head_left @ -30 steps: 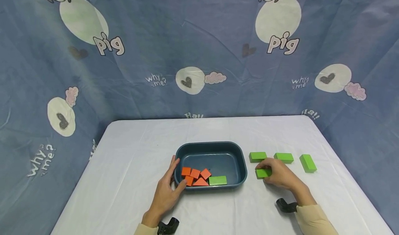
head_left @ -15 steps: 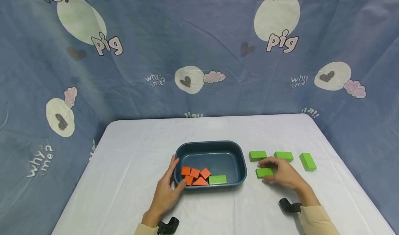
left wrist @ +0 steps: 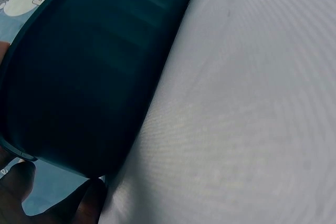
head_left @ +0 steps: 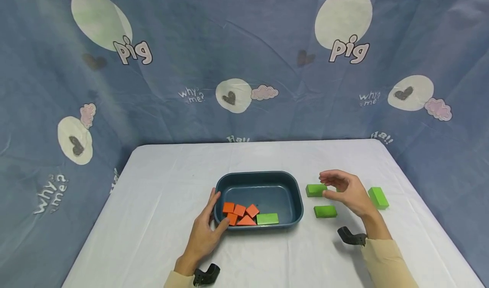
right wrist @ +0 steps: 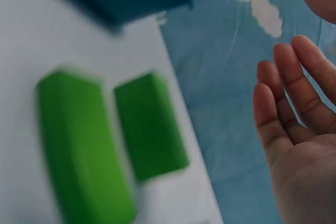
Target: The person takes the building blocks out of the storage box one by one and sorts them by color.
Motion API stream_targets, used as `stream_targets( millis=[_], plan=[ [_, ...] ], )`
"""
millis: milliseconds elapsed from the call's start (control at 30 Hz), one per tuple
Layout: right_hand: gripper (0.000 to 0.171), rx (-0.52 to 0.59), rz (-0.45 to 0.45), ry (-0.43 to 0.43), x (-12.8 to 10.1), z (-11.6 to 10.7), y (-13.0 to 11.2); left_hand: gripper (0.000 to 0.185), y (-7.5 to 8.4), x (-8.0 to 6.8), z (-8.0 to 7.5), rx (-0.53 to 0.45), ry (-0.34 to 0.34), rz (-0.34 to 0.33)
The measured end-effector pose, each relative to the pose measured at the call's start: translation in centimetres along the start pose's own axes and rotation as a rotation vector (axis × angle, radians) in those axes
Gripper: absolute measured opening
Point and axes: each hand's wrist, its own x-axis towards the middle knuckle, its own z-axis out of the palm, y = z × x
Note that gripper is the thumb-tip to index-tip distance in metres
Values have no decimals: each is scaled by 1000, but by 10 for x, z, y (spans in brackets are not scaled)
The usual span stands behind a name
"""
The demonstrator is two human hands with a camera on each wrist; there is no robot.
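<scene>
1. Touching the tray (head_left: 263, 193) at its near left corner, the left hand (head_left: 203, 239) lies spread, thumb at the near rim, fingers along the left side.
2. The right hand (head_left: 348, 193) hangs spread over the right half of the bench (head_left: 172, 190), thumb apart from the fingers.
3. Green blocks (head_left: 325, 211) lie between the tray and the bench's right edge, one mostly hidden behind that hand.
4. Orange blocks (head_left: 239, 210) and another green block (head_left: 267, 219) sit along the tray's near wall.

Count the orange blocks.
5, all in the tray: three blocks farther back, one triangular block by the green block, one block by the left hand, which may hide others.
</scene>
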Motion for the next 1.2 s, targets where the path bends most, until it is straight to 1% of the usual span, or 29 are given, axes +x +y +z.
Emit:
stream_targets(
  millis=[67,167,300,400,500,633,700,800,900,1033,1200],
  plan=[
    [47,65,-45,-23,9,4,-3,74,0,0,0,2,-2,-4],
    [47,152,-83,-56,21,9,-7,75,0,-1,0,-5,-9,-20],
    [47,221,-86,-85,34,18,-11,75,1,-3,0,-5,-16,-40],
    [46,256,-86,-101,42,26,-13,75,1,-3,-1,1,-15,-43],
    [44,304,-108,-122,52,34,-15,74,2,-4,-2,0,-15,-39],
    [41,401,-152,-162,67,46,-20,75,2,-3,-3,-12,-12,-31],
    [40,425,-165,-184,76,53,-23,75,1,-3,-3,-10,-10,-31],
    [40,405,-163,-221,87,62,-28,75,0,-3,-3,-4,-10,-41],
    [41,341,-147,-265,96,71,-30,75,0,-3,-3,-13,-11,-40],
    [43,244,-119,-327,107,85,-28,74,-1,-3,-2,-16,-5,-15],
    [43,214,-100,-413,121,103,-23,74,-1,-1,-2,-9,-3,-12]
  ],
)
